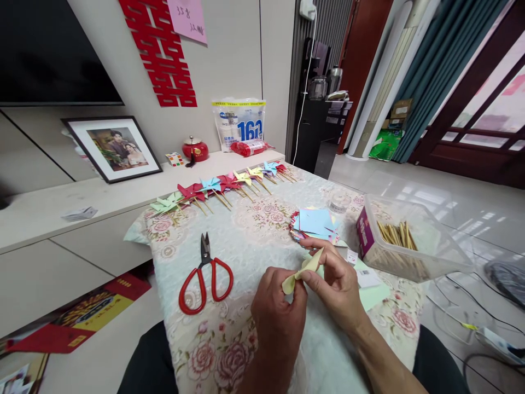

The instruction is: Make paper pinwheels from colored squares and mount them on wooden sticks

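Observation:
A yellow piece of paper [308, 266], partly folded and curled, is held between both hands above the table. My left hand [279, 298] pinches its near-left end. My right hand [334, 276] grips the other side, thumb low and fingers behind. Left of my hands lie scissors [205, 276] with red handles, blades apart a little. Just beyond my right hand sits a stack of coloured paper squares [315, 221], blue on top. Pale green paper [375, 295] lies partly under my right hand. Finished paper pinwheels [211, 185] on sticks line the table's far edge.
A clear plastic box [435, 246] of wooden sticks [397, 235] stands at the right table edge. Near it is a roll of clear tape [340, 201]. The flowered tablecloth [233, 350] covers the table. Behind, a cabinet [135, 200] carries a framed photo [115, 150] and a red pot [195, 150].

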The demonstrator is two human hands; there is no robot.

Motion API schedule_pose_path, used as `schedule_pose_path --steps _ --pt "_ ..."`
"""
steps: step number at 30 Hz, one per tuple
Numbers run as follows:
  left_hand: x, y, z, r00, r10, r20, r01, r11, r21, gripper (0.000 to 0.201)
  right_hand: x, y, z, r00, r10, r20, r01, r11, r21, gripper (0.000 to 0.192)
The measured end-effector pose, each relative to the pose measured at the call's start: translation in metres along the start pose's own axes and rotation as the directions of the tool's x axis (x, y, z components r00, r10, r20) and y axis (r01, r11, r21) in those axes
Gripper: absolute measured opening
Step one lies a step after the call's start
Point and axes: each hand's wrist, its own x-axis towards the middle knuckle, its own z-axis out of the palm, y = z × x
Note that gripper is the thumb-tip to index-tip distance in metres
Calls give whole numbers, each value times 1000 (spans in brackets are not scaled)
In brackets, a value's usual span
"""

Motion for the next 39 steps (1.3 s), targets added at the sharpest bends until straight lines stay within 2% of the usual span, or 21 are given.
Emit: schedule_pose_path --steps 8,10,11,13,15,17,19,21,24,29,34,39 --pt "4 8 -3 977 -211 36 214 969 -121 18 1 -2 0 1000 17 6 -17 1000 -26 14" --pt "6 7 -3 949 -307 75 315 935 -162 17 1 -1 0 1000 13 4 -13 1000 -14 12" --pt "7 5 -3 919 -377 115 393 898 -198 16 0 -1 0 1000 1 -7 -1 1000 5 9" --pt "9 1 -3 830 -514 215 557 766 -320 14 -1 1 -1 998 -33 -54 35 998 43 5" --pt "12 -3 -3 731 -602 321 672 554 -491 19 -2 2 -1 990 -77 -118 83 996 44 12" --pt "16 -4 -3 639 -642 423 716 298 -631 27 -2 3 -1 979 -123 -161 123 992 -8 12" --pt "19 -4 -5 550 -665 506 723 74 -687 30 -2 3 0 975 -160 -152 147 985 -90 12" --pt "22 -2 -7 497 -682 537 706 -43 -707 31 -1 1 1 980 -177 -88 160 972 -170 13" --pt "24 0 -8 483 -701 525 672 -87 -735 33 0 -2 5 982 -187 13 184 953 -240 17" --pt "25 1 -8 479 -715 509 639 -114 -761 35 -1 -3 9 975 -197 100 217 942 -255 25" --pt "25 0 -8 464 -706 535 650 -138 -747 38 0 -2 9 969 -205 141 234 943 -236 31" --pt "23 -1 -7 471 -700 536 645 -141 -751 36 0 -2 8 966 -189 177 223 955 -196 29"
